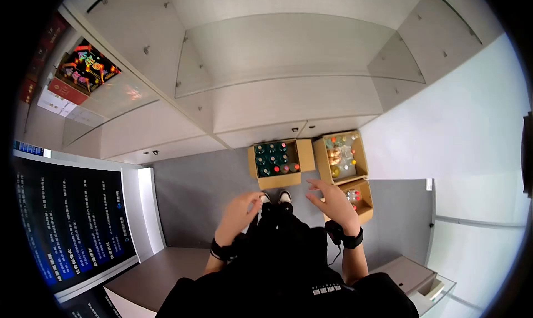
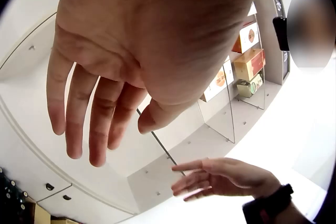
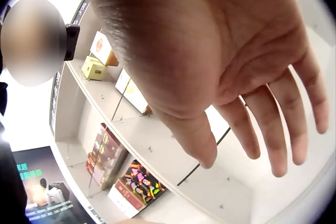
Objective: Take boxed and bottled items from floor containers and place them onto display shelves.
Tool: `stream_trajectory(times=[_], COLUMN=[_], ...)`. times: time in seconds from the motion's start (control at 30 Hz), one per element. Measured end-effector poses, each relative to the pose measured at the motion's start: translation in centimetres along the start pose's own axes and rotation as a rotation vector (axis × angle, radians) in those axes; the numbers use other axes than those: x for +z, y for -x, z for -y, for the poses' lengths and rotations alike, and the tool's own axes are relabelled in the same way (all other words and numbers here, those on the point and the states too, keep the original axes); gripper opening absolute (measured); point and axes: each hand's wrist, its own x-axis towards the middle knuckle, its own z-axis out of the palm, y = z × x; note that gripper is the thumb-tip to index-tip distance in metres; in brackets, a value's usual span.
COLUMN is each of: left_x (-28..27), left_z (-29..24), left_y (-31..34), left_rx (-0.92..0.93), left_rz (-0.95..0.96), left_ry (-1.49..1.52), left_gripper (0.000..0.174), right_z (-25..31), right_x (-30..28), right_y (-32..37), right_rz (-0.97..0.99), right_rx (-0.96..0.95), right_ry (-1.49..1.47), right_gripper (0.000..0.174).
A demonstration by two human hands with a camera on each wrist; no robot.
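Note:
Both hands hang in the air in front of the body with nothing in them. My left hand (image 1: 237,213) has its fingers loosely extended; in the left wrist view its palm and spread fingers (image 2: 100,113) show plainly. The right hand (image 1: 335,204) is held likewise, its relaxed fingers (image 3: 273,129) bare in the right wrist view. Below and beyond them on the floor stands an open cardboard box (image 1: 277,180) of dark green bottles (image 1: 270,156). To its right is a second box (image 1: 362,154) with clear bottles (image 1: 345,157). The right hand overlaps a third box (image 1: 363,211) with bottles in it.
Ahead rises a pale cabinet with glass shelves (image 1: 300,51) and lower doors (image 1: 261,135). Colourful gift boxes (image 1: 89,68) sit on a shelf at the left. A dark display screen (image 1: 72,223) stands at the left, and a low brown-topped cabinet (image 1: 161,273) is nearby.

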Motion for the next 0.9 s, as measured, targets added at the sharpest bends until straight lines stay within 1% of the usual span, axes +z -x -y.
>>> stream_trajectory(times=[0.03, 0.07, 0.1, 0.17, 0.2, 0.27, 0.33, 0.37, 0.4, 0.43, 0.47, 0.53, 0.57, 0.63, 0.67, 0.7, 0.77, 0.83, 0.9], left_x=[0.1, 0.7, 0.6, 0.5, 0.5, -0.2, -0.4, -0.3, 0.0, 0.5, 0.9, 1.8, 2.4, 4.2, 5.2, 6.0, 7.3, 8.7, 11.2], left_z=[-0.4, 0.1, 0.0, 0.0, 0.4, 0.9, 2.1, 2.9, 3.8, 4.4, 5.1, 6.0, 6.6, 7.8, 8.7, 9.4, 10.4, 11.2, 12.6], left_y=[0.0, 0.1, 0.0, -0.2, -0.1, 0.3, 0.7, 1.3, 1.9, 2.8, 3.6, 5.1, 5.8, 8.0, 9.0, 9.9, 11.5, 13.0, 15.0], left_rx=[-0.052, -0.029, -0.034, -0.08, -0.095, -0.137, -0.173, -0.169, -0.167, -0.188, -0.244, -0.351, -0.373, -0.523, -0.541, -0.559, -0.666, -0.731, -0.803], left_rz=[0.051, 0.017, 0.021, 0.099, 0.105, 0.083, 0.047, -0.031, -0.109, -0.125, -0.166, -0.217, -0.237, -0.255, -0.277, -0.295, -0.289, -0.336, -0.372], left_ry=[0.042, 0.036, 0.018, 0.035, -0.019, -0.041, -0.062, -0.061, -0.058, -0.044, -0.037, -0.014, 0.002, 0.096, 0.09, 0.109, 0.136, 0.149, 0.216], left_gripper=[0.021, 0.02, 0.02, 0.02, 0.02, 0.02, 0.02, 0.02, 0.019, 0.019, 0.019, 0.017, 0.017, 0.017, 0.016, 0.016, 0.016, 0.017, 0.017], right_z=[1.1, 1.9, 1.8, 1.1, -0.1, -3.9, -8.6, -10.4, -11.8, -13.1, -14.1, -15.8, -16.8, -19.5, -21.0, -22.7, -23.0, -23.6, -24.5], right_x=[-0.3, -0.6, -0.4, 0.0, 0.7, 3.6, 8.1, 10.2, 12.3, 14.2, 15.9, 18.8, 20.2, 23.3, 25.6, 27.5, 30.2, 33.0, 36.2], right_y=[-1.0, -2.0, -2.9, -5.1, -6.5, -9.8, -13.1, -14.7, -16.2, -17.5, -18.8, -21.4, -23.0, -25.4, -26.6, -27.5, -29.3, -30.9, -32.6], right_rz=[0.004, 0.0, -0.002, 0.02, 0.098, 0.238, 0.364, 0.381, 0.436, 0.497, 0.522, 0.64, 0.666, 0.766, 0.735, 0.645, 0.604, 0.584, 0.575], right_rx=[-0.04, -0.066, -0.069, -0.145, -0.13, -0.009, 0.05, 0.044, 0.05, 0.056, 0.048, 0.101, 0.091, -0.064, 0.024, 0.108, 0.146, 0.064, 0.095], right_ry=[0.021, -0.011, -0.029, -0.131, -0.215, -0.344, -0.291, -0.282, -0.192, -0.098, -0.083, 0.053, 0.073, 0.301, 0.398, 0.422, 0.549, 0.622, 0.65], right_gripper=[0.035, 0.033, 0.033, 0.031, 0.03, 0.03, 0.031, 0.031, 0.029, 0.03, 0.03, 0.03, 0.03, 0.029, 0.029, 0.03, 0.031, 0.031, 0.031])
